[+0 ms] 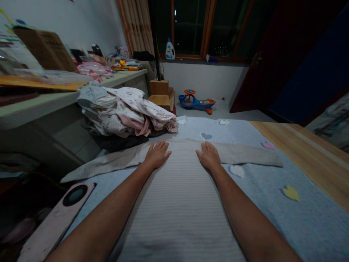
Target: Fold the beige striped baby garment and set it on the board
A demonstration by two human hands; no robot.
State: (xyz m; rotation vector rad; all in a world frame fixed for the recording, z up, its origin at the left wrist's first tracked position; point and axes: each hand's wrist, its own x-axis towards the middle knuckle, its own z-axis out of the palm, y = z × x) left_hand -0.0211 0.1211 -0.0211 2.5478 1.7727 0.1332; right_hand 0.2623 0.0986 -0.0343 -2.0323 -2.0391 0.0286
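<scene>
A pale striped long-sleeved shirt lies spread out on a blue cloth, its sleeves stretched to both sides and its collar at the far end. My left hand rests flat on the shirt's left shoulder, fingers apart. On the opposite shoulder, by the start of the right sleeve, my right hand also lies flat and open. Both forearms reach across the sides of the shirt, covering parts of its edges. Neither hand grips the fabric.
A heap of clothes sits beyond the left sleeve, against a cluttered desk. A pink phone lies at the near left. Bare wood borders the cloth on the right. A blue ride-on toy stands on the floor beyond.
</scene>
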